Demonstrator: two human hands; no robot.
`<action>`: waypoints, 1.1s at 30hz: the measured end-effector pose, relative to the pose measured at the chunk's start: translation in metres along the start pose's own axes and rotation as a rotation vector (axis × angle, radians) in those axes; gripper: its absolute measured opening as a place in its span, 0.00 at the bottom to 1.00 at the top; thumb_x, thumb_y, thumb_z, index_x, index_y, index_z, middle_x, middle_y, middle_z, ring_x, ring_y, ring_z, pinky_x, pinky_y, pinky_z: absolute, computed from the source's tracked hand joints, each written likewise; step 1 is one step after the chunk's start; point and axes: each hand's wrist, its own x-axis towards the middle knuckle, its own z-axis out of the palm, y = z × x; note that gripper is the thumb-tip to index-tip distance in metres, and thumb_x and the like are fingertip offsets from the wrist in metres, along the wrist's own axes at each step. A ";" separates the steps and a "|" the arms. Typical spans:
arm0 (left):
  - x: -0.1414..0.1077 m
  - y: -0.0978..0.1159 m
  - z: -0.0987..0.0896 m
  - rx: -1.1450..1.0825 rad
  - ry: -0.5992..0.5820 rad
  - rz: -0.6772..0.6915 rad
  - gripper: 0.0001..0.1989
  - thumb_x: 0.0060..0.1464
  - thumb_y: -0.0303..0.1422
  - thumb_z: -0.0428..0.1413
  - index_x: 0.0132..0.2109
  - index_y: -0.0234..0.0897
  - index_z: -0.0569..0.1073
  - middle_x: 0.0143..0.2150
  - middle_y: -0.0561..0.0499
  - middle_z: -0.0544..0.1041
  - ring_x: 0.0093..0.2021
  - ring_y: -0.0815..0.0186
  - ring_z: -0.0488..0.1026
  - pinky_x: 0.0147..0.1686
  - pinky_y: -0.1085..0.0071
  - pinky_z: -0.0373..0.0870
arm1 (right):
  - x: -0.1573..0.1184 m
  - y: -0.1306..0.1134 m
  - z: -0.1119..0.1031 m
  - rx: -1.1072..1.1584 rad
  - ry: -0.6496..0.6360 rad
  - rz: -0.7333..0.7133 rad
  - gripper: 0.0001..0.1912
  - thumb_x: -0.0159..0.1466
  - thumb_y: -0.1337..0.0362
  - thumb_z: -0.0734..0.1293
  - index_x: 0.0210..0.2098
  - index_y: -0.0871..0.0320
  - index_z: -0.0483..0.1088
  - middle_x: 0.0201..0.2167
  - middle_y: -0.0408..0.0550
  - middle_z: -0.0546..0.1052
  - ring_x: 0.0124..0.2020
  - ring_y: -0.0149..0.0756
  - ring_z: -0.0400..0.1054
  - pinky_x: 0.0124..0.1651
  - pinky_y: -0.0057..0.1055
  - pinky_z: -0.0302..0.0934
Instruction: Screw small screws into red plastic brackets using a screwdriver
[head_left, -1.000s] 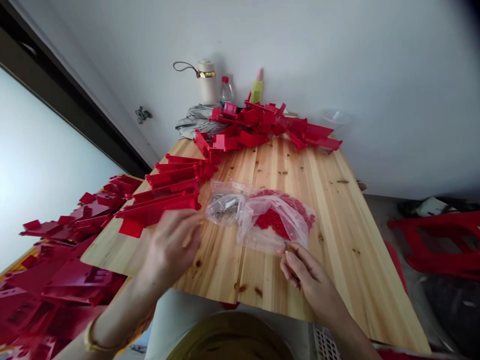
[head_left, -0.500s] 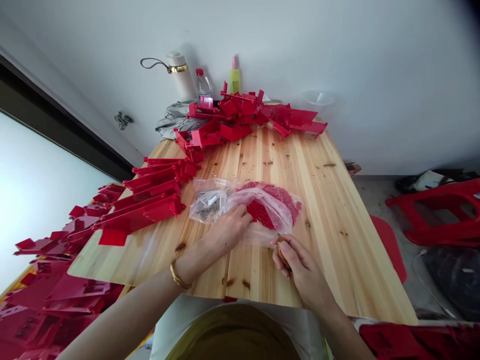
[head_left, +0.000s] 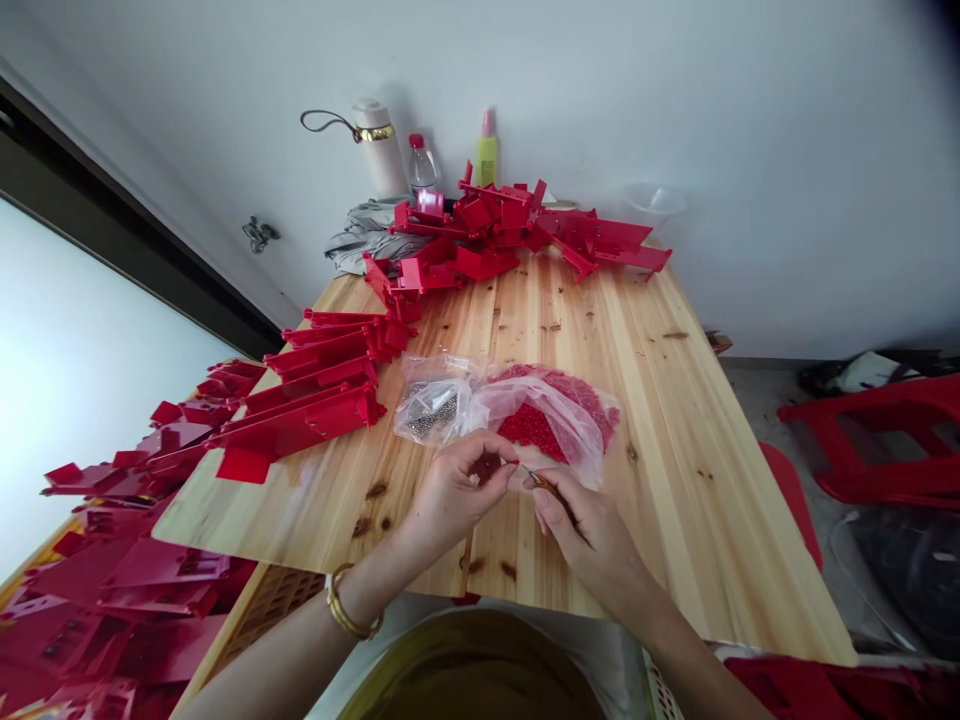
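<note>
Between the thumb and forefinger of my left hand (head_left: 469, 485) is a small red plastic piece (head_left: 514, 463). My right hand (head_left: 592, 520) is closed round the brown handle of a small pointed tool (head_left: 538, 481), whose thin metal tip points left at the red piece. Whether tip and piece touch, I cannot tell. Just beyond my hands lies an open clear plastic bag of small red pieces (head_left: 532, 428). To its left is another clear bag with small metal parts (head_left: 437, 412).
Long red plastic parts (head_left: 315, 425) line the table's left side, and more red parts (head_left: 495, 225) are heaped at the back. Behind them stand a white flask (head_left: 380, 150), a bottle (head_left: 422, 165) and a yellow-green bottle (head_left: 487, 155). A red stool (head_left: 877, 440) is at right.
My left hand has come out of the bag of red pieces with one small piece pinched. My right hand has moved the tool's tip close to it. The view has shifted slightly.
</note>
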 end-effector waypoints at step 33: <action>0.026 -0.031 -0.064 1.152 -0.166 -0.184 0.11 0.65 0.25 0.46 0.41 0.35 0.73 0.34 0.44 0.79 0.31 0.58 0.76 0.29 0.69 0.68 | 0.018 -0.017 0.018 0.015 -0.128 -0.063 0.12 0.75 0.58 0.56 0.44 0.56 0.68 0.29 0.42 0.71 0.29 0.33 0.64 0.35 0.30 0.56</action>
